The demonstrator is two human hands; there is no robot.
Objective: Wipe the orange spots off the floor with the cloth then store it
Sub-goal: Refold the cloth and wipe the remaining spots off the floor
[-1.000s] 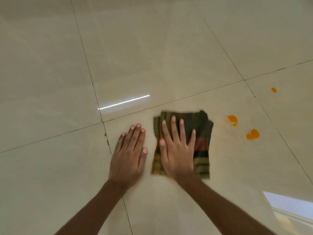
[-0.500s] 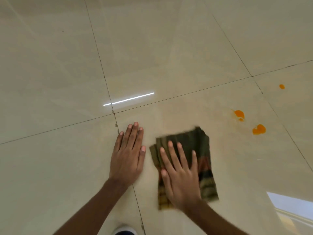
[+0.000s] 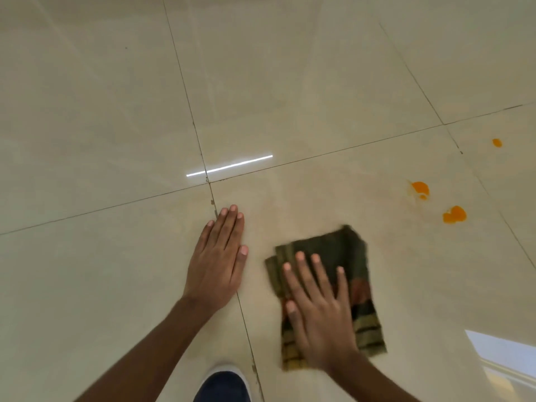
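A dark green striped cloth [image 3: 352, 256], folded flat, lies on the beige tiled floor [image 3: 116, 111]. My right hand [image 3: 317, 311] presses on it palm down with fingers spread. My left hand [image 3: 217, 262] rests flat on the bare tile to the left of the cloth, holding nothing. Three orange spots sit up and to the right of the cloth: one [image 3: 420, 189] nearest, a larger one [image 3: 454, 215] to its right, and a small one [image 3: 497, 142] farther away on the adjoining tile. A faint pinkish smear shows on the tile above the cloth.
A dark blue shoe with a white rim [image 3: 224, 384] shows at the bottom edge between my arms. A bright patch and a pale edge [image 3: 504, 361] lie at the lower right. A thin light reflection [image 3: 229, 165] marks the glossy tile.
My right hand has dragged the cloth toward me and slightly right, away from the orange spots. My left hand has stayed flat on the floor. The shoe has come into view.
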